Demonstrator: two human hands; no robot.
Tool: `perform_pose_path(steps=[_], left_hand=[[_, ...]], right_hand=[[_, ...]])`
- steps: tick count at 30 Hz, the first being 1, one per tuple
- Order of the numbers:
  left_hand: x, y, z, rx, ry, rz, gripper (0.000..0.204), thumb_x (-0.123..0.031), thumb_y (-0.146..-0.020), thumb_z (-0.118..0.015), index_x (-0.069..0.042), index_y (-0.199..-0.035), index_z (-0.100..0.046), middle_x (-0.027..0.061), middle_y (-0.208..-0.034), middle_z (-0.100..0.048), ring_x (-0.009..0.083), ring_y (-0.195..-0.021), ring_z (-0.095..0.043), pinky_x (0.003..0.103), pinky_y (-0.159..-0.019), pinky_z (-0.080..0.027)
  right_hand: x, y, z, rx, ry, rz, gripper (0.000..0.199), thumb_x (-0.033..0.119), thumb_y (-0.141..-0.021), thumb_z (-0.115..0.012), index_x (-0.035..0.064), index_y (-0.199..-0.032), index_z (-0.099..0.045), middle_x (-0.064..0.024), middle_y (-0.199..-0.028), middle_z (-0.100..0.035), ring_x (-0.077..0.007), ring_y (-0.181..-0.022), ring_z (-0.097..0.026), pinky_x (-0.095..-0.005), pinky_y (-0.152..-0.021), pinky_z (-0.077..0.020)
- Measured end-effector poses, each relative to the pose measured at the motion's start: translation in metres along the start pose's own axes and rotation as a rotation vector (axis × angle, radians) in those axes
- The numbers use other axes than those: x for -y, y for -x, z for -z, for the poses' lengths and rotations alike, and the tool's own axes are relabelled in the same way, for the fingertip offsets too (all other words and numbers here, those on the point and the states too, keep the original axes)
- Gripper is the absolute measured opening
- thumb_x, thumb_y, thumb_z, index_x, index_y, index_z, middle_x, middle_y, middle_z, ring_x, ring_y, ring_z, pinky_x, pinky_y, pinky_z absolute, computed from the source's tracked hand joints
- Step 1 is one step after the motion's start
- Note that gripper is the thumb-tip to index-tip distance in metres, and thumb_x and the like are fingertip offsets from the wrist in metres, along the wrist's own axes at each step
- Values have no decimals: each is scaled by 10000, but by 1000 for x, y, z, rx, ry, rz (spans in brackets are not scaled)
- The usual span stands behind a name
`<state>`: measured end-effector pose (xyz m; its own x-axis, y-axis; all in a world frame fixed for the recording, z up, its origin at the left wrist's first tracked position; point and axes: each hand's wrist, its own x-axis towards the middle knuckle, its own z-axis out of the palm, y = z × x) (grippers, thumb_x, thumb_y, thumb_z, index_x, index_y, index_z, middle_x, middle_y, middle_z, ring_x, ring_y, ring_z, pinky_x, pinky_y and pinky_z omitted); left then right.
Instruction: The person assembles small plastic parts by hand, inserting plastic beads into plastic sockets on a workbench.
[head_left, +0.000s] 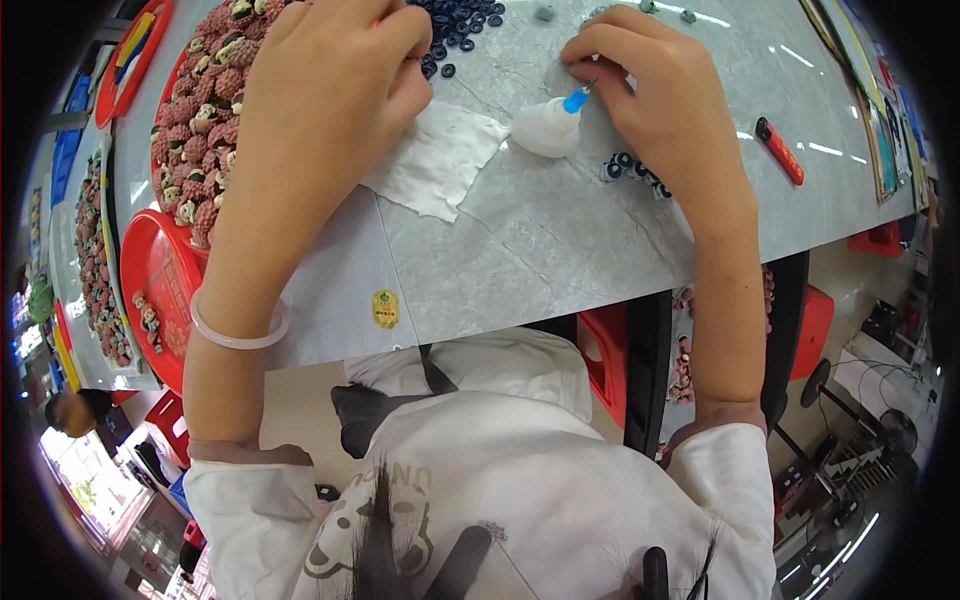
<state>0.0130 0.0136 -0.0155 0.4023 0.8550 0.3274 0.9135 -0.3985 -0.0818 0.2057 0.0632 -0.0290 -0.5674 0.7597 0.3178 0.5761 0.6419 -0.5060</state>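
Note:
My left hand (340,80) is at the upper left with its fingers curled closed; whatever is in them is hidden behind the hand. My right hand (650,85) is bent in a pinch at the upper right, and anything between the fingertips is too small to name. Beside its thumb is the thin tip of a white squeeze bottle (545,130) with a blue nozzle. The bottle rests on the table between my hands. A crumpled white cloth or tissue (435,165) lies by my left wrist. Small dark blue rings (465,25) are heaped beyond it.
A red tray of pinkish figurines (205,125) stands left, with a red lid or plate (160,290) holding one figurine nearer me. Small dark blue and white pieces (630,170) lie under my right wrist. A red lighter (780,152) lies farther right on the grey table (560,250).

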Motion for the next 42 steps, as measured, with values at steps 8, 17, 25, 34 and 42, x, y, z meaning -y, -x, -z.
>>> perform_pose_path(steps=[8, 17, 25, 34, 42], left_hand=[[-1, 19, 12, -46, 610, 404, 99, -52, -693, -537, -19, -786, -532, -45, -723, -478, 29, -557, -335, 173, -506, -288], [-3, 42, 17, -64, 1116, 597, 120, -65, -734, -523, -9, -841, -530, -4, -798, -506, 30, -642, -404, 152, -579, -305], [-52, 63, 36, 145, 1539, 716, 211, -137, -735, -559, 16, -861, -489, 45, -837, -515, 60, -667, -443, 168, -584, -341], [-72, 72, 28, -31, 1783, 742, 246, -163, -753, -599, 17, -883, -493, 54, -859, -531, 52, -654, -468, 164, -557, -354], [-70, 77, 17, -220, 1339, 419, 188, -100, -764, -603, 34, -858, -509, 107, -846, -521, 141, -727, -499, 215, -634, -395]], right_hand=[[-11, 32, 16, -166, -632, -140, 163, 10, -762, -535, -39, -909, -586, -77, -938, -551, -137, -746, -564, -224, -666, -437], [19, 72, 28, -247, -786, -194, 169, 25, -754, -551, -37, -910, -563, -144, -975, -507, -146, -693, -547, -247, -597, -448], [68, 68, -7, -197, -982, -4, 290, -119, -598, -620, -37, -863, -533, -196, -842, -541, -209, -738, -558, -258, -650, -467], [68, 76, -9, -307, -651, 220, 244, -126, -618, -632, -36, -833, -557, -210, -829, -559, -173, -619, -567, -211, -536, -476], [69, 77, -11, -365, -500, 293, 212, -90, -636, -646, -33, -822, -561, -207, -809, -569, -203, -649, -591, -228, -528, -503]])
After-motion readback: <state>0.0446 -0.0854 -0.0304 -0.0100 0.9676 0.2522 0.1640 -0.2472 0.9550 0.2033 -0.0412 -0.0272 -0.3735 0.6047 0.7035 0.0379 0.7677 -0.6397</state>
